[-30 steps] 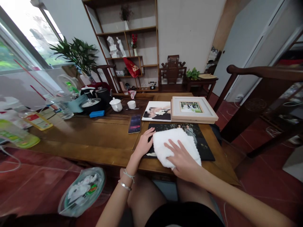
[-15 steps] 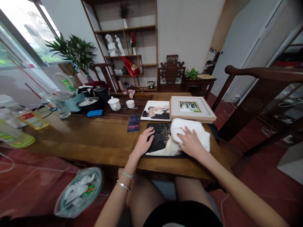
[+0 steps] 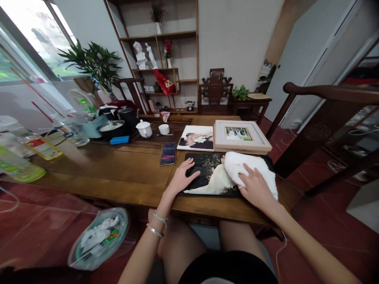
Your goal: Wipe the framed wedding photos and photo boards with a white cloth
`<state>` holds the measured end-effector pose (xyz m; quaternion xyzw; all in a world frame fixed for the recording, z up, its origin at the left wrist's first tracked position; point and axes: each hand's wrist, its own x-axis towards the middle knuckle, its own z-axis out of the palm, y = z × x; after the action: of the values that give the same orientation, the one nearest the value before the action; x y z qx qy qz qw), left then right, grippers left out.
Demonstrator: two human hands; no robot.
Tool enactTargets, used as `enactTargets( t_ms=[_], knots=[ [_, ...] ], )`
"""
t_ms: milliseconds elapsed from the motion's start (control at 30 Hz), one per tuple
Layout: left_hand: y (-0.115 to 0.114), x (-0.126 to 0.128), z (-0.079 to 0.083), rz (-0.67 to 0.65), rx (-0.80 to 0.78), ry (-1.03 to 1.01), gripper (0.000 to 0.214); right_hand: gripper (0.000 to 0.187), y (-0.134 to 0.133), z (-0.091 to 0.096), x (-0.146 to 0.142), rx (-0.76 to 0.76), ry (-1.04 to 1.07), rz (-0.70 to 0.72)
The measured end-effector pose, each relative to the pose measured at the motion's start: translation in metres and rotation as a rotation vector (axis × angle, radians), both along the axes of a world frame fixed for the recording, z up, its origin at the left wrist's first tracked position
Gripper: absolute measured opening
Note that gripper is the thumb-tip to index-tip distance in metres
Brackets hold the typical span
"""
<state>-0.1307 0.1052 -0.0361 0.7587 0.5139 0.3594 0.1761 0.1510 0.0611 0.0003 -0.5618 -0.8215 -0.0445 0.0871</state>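
A dark photo panel (image 3: 217, 181) with a white dress printed on it lies flat on the wooden table before me. My left hand (image 3: 182, 177) rests on its left edge, fingers spread and holding nothing. Over the panel's right part is a bunched white towel (image 3: 262, 163), which hides that end. My right hand (image 3: 255, 189) grips the towel from above with bent fingers, pressing it down. Just behind the panel sit a white-edged photo print (image 3: 196, 139) and a light wood picture frame (image 3: 260, 140). A phone (image 3: 167, 154) lies left of the panel.
On the table's left are a white teapot (image 3: 144, 129), a white cup (image 3: 164, 129), a blue sponge (image 3: 119, 140) and several bottles, one of them yellow (image 3: 44, 147). A lined trash bin (image 3: 100, 238) stands below. A wooden chair (image 3: 314, 126) is at the right.
My right hand has slid the towel rightward across the panel, uncovering more of the printed dress. My left hand stays at the left edge, its thumb a little farther out.
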Motion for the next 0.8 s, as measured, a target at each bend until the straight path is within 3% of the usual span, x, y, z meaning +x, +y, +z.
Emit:
enactTargets(
  t_ms=[133,333,433,633,800],
  knots=[
    [-0.002,0.005,0.003,0.006,-0.028,0.065,0.075,0.037,-0.015,0.001,-0.017,-0.029,-0.011,-0.057],
    [-0.002,0.003,0.007,-0.034,0.0,0.147,0.069,0.04,-0.044,-0.001,-0.052,-0.107,0.111,0.142],
    [-0.001,0.003,0.01,-0.042,-0.015,0.182,0.068,0.038,-0.039,0.002,-0.04,-0.127,0.101,0.153],
    [0.0,0.003,0.008,-0.039,-0.014,0.182,0.066,0.031,-0.006,0.008,0.001,-0.04,0.013,-0.031],
    [0.0,0.004,0.005,-0.069,0.007,0.194,0.064,0.035,-0.01,0.007,-0.011,-0.035,-0.041,-0.095]
  ],
)
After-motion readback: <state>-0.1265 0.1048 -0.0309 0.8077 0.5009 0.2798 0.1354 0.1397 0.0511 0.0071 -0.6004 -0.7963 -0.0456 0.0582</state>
